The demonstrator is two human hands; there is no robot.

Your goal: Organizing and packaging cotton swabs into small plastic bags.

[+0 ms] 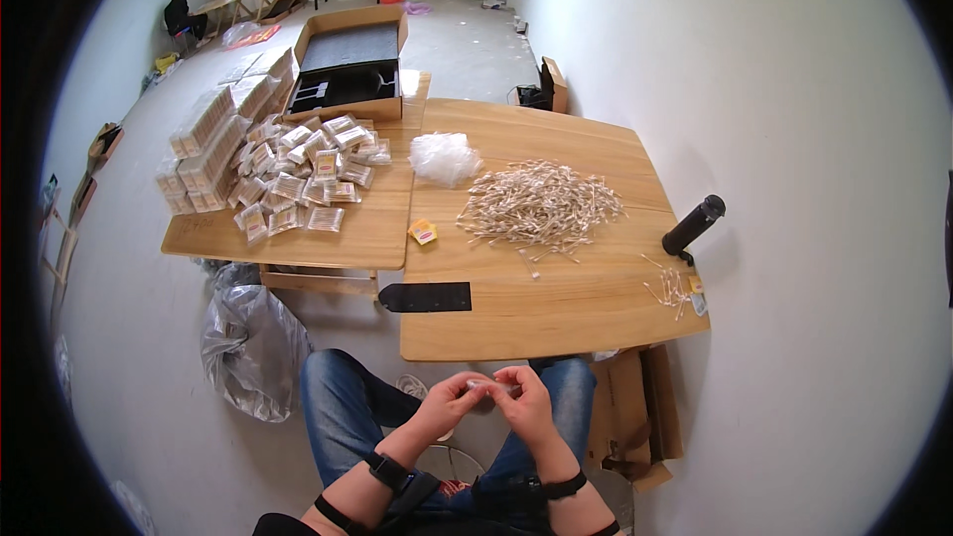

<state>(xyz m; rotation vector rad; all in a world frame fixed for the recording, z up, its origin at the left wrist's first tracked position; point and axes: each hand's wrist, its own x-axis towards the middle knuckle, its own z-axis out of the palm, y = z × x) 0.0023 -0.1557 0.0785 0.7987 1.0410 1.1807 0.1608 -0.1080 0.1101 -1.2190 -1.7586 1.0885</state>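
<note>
Head view: my left hand [452,407] and right hand [527,407] are together, fingertips clamped on a small clear bag [478,383], before the table [526,323] bearing piled cotton swabs [541,203]

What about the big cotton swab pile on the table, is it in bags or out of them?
Out: the heap of cotton swabs lies loose on the wooden tabletop, with bare sticks crossing every way.

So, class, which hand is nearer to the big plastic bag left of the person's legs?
Left. The left hand is to the right of the plastic bag, beyond the left knee; the right hand is further right, farther from the bag.
</note>
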